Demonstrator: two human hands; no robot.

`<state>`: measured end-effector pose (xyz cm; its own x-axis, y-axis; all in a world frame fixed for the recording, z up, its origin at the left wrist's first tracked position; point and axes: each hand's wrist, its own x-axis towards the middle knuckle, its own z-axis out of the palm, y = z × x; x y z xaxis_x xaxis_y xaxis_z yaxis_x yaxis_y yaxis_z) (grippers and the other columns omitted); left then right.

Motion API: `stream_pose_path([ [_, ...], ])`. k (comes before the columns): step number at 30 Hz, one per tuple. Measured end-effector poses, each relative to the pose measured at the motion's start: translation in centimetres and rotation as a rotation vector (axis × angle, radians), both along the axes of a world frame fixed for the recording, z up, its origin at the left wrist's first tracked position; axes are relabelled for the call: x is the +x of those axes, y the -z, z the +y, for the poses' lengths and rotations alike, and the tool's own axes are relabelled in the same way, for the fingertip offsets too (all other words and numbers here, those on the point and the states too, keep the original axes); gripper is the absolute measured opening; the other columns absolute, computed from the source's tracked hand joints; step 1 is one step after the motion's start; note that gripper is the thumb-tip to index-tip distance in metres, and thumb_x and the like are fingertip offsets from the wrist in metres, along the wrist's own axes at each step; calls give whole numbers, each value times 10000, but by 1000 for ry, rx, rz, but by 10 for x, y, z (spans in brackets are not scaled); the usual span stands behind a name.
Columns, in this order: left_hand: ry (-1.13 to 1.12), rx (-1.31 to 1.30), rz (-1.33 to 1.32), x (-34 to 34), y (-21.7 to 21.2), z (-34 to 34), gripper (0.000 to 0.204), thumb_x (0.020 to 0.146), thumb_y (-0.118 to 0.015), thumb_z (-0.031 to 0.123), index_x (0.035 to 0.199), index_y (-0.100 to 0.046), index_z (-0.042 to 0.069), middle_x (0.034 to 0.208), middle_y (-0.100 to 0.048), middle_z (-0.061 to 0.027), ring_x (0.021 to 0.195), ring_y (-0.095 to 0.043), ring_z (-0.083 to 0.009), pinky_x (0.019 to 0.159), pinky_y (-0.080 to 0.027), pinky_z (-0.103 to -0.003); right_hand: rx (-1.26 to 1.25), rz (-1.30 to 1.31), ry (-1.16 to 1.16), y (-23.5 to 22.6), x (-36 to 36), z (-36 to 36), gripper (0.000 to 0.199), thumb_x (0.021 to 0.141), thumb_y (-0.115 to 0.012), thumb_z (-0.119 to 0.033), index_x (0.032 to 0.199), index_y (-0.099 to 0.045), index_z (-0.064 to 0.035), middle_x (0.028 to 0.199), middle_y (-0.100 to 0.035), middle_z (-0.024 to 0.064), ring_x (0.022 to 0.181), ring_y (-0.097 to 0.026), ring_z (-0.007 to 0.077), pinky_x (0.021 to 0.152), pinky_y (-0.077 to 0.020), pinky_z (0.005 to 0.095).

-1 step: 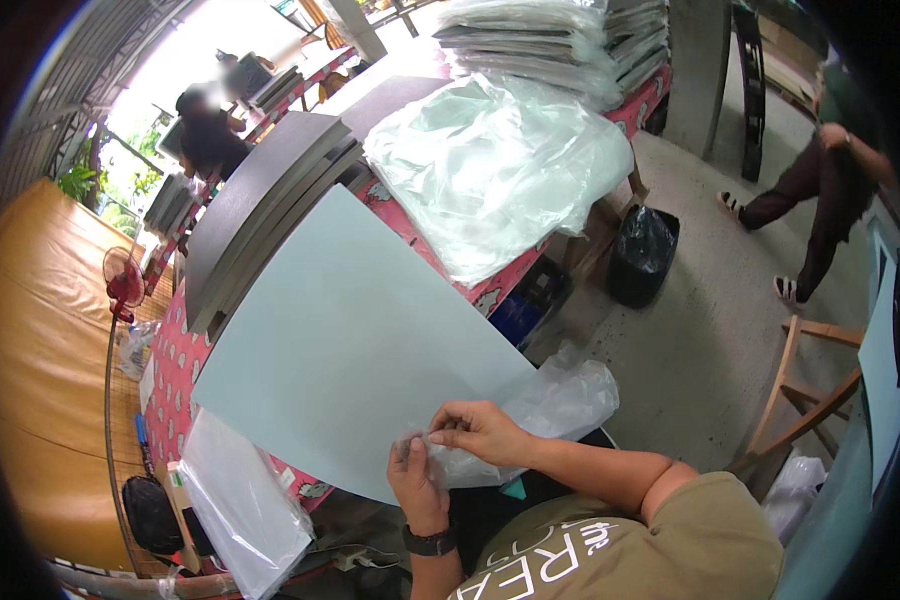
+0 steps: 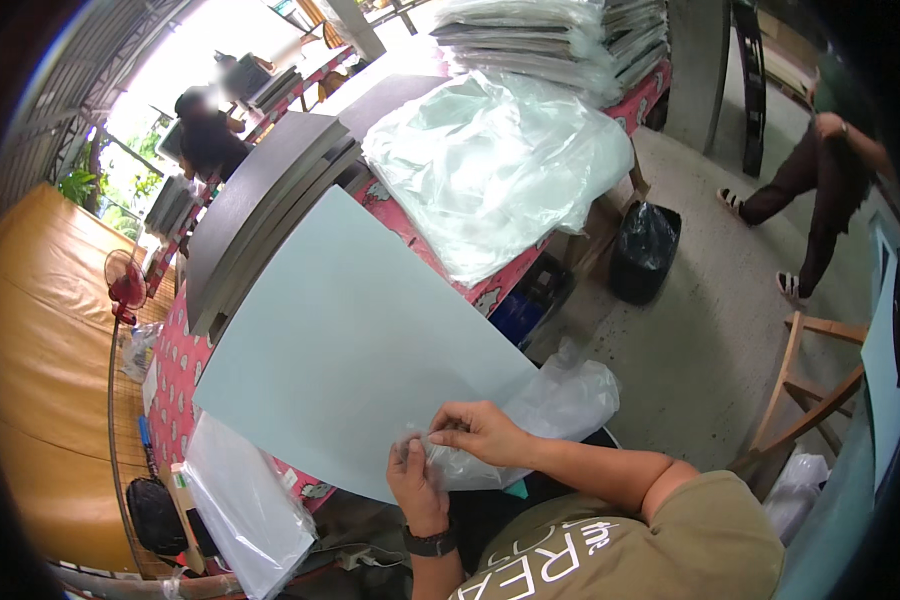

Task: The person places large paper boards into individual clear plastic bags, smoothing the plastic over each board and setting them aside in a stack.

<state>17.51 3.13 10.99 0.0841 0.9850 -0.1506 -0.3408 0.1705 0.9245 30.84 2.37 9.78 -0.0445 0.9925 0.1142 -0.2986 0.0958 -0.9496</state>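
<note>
My left hand (image 2: 417, 487) pinches the edge of a clear plastic bag (image 2: 560, 405) near the front edge of the table. Close beside it, my right hand (image 2: 482, 433) is closed on the same edge, thumb and fingers pressed together. The bag is crumpled and trails to the right, past my right forearm and over the table's edge. Under and beyond my hands lies a large pale blue board (image 2: 350, 340), flat on the table. Part of the bag is hidden behind my right hand and forearm.
Dark grey boards (image 2: 270, 200) are stacked left of the pale board. Clear plastic sheets (image 2: 500, 170) pile up behind it, on a pink patterned cloth (image 2: 175, 355). A black bin (image 2: 645, 255) and a wooden chair (image 2: 795, 390) stand right. A person (image 2: 820, 180) is at far right.
Both my hands keep the same grip on the plastic bag. The person at the far right has shifted slightly.
</note>
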Motion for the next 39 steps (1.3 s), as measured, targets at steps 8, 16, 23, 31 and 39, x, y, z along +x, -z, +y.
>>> stream_pose_path([
  [8, 57, 57, -73, 3, 16, -1, 197, 829, -538, 232, 812, -514, 38, 740, -538, -16, 645, -495, -84, 586, -408, -217, 54, -204, 116, 2, 8, -8, 148, 793, -545, -116, 801, -533, 32, 660, -552, 148, 598, -514, 176, 580, -416, 275],
  [16, 425, -121, -695, -38, 20, -8, 366, 794, -519, 417, 806, -491, 52, 733, -523, -31, 731, -507, -155, 694, -416, -301, -106, 576, -66, 22, 15, 6, 148, 859, -461, -200, 828, -515, -65, 683, -509, 26, 529, -437, 119, 472, -373, 246],
  [23, 259, 357, 682, -98, -3, 8, 608, 693, -667, 304, 1153, -390, 19, 888, -541, -53, 736, -535, -162, 737, -418, -266, -221, 346, -321, -34, 15, 1, 140, 864, -446, -191, 841, -491, -61, 613, -501, 17, 471, -431, 95, 405, -370, 213],
  [31, 748, 68, 486, -96, -49, -14, 421, 770, -605, 240, 1073, -479, -24, 863, -563, -81, 702, -546, -163, 629, -442, -274, 179, -549, -321, -82, -31, 5, 166, 778, -596, -157, 764, -546, 1, 568, -518, 36, 507, -422, 83, 475, -378, 232],
  [39, -470, 77, -751, -151, -60, 6, 537, 822, -398, 499, 1030, -487, 12, 855, -569, -117, 720, -553, -246, 639, -449, -360, 437, 238, -1466, -40, 0, -5, 142, 763, -590, -120, 814, -616, 10, 783, -602, 109, 717, -563, 226, 667, -428, 310],
])
